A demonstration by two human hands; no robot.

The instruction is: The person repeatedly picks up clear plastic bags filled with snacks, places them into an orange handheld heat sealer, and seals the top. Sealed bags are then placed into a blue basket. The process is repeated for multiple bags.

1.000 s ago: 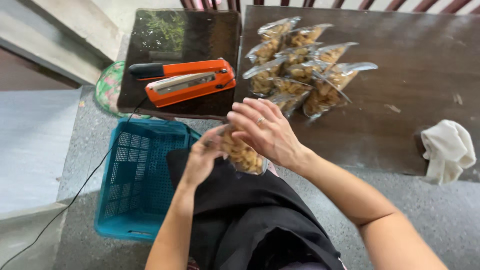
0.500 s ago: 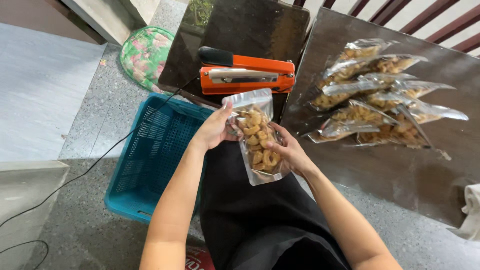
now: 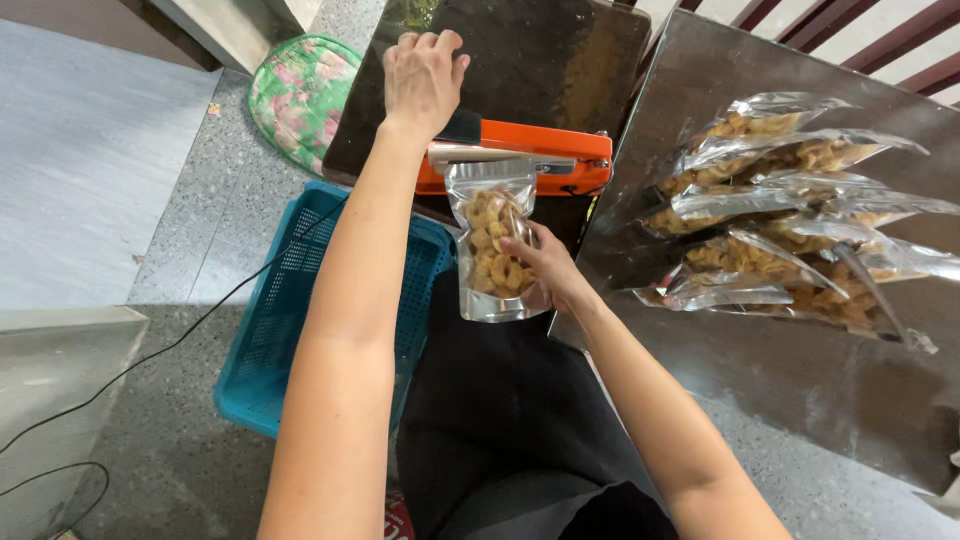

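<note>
At the dark surface (image 3: pixel 520 60), left hand (image 3: pixel 422 75) is pressing closed on the orange sealer (image 3: pixel 530 160) handle; right hand (image 3: pixel 545 270) is gripping the snack pouch (image 3: pixel 490 245), mouth under the bar; a tilted pouch is risking a crooked seam

A speckled grey stone floor (image 3: pixel 175 400) spreads beneath a dark wooden table (image 3: pixel 800 370), its worn top catching daylight. Left of the table stands a smaller dark table (image 3: pixel 560 60); below that, on the floor, sits a teal plastic basket (image 3: pixel 290 300). A green floral cushion (image 3: pixel 300 95) lies beyond the basket. A black cable (image 3: pixel 150 360) trails across the floor. Reddish railing bars (image 3: pixel 900 40) rise behind the table.
</note>
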